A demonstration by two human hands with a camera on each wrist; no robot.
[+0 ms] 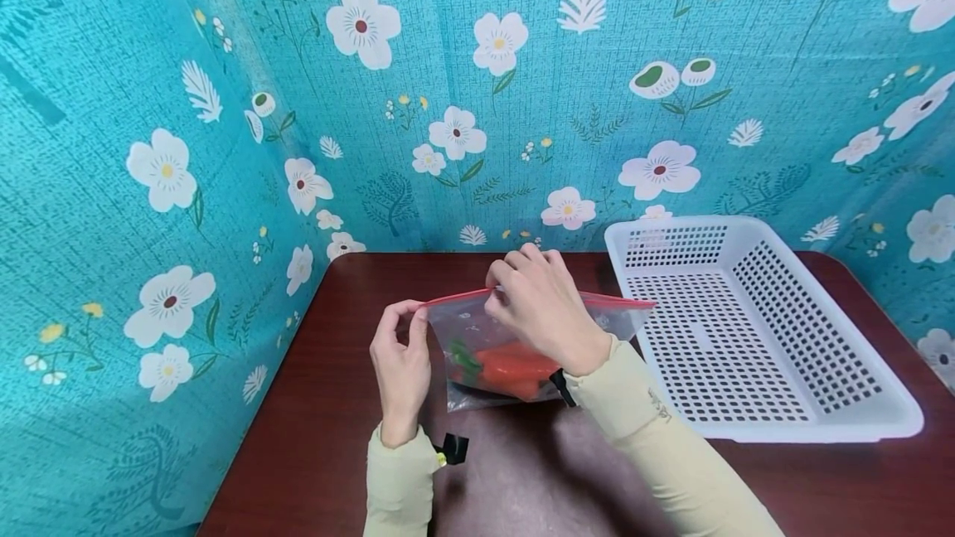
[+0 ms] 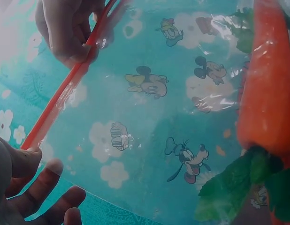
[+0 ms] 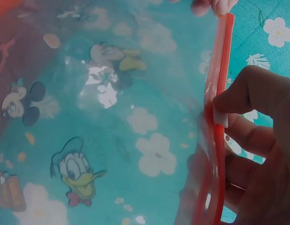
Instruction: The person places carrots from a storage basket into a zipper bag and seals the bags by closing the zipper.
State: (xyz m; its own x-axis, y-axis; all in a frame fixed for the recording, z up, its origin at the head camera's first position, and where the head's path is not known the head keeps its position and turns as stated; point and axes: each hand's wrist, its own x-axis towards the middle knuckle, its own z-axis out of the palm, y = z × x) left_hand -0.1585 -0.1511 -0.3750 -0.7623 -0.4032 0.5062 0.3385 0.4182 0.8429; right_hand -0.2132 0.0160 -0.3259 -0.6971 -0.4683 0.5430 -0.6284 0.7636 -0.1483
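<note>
Clear zip bag (image 1: 477,355) stands on desk (image 1: 328,421), carrot (image 1: 515,371) inside; left hand (image 1: 401,363) grip pinches red zip strip (image 1: 455,297) end; right hand (image 1: 540,305) grip pinches strip mid-length; white basket (image 1: 746,330) alongside, nothing visible inside.

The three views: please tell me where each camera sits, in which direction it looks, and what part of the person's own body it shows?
Head: sits on the head, looks forward and down at the table; shows both sleeves, left hand and right hand pinching the zip bag.
Left wrist: sits close under the bag, faces through its clear printed film; shows left fingers and the right hand on the red zip strip.
Right wrist: sits close beside the bag, faces along the strip; shows right fingers.
Shared: both wrist views show the strip; head and left wrist show the carrot.
</note>
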